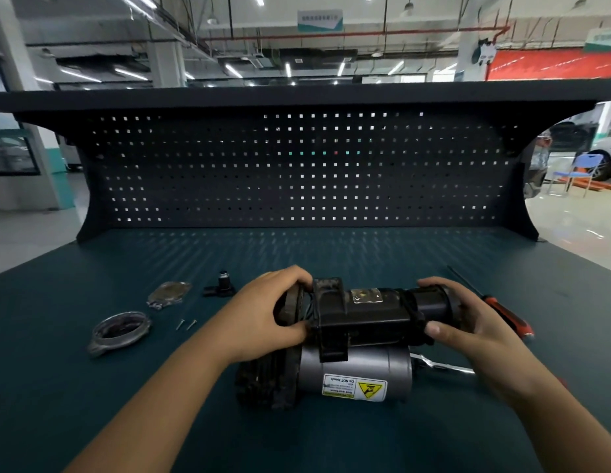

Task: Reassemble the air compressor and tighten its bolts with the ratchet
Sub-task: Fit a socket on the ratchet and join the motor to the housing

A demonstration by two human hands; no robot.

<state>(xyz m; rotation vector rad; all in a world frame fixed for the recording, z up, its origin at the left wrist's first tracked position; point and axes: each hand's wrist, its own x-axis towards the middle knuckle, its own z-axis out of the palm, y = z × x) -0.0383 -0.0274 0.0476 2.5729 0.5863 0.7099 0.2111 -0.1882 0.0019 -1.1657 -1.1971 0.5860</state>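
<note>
The air compressor (358, 336) lies on its side on the green bench mat: a black upper housing over a grey motor cylinder with a yellow warning label. My left hand (273, 315) grips its left end at a round black cover. My right hand (467, 322) holds the black cylindrical right end. A chrome ratchet (440, 365) pokes out from behind the motor on the right, partly hidden by my right hand. Two small screws (186, 324) lie left of the compressor.
A round metal ring cover (119, 331), a flat gasket-like plate (169, 294) and a small black fitting (222, 285) lie on the mat (92, 387) at left. A red-and-black screwdriver (501, 312) lies at right. A perforated back panel (297, 172) bounds the bench.
</note>
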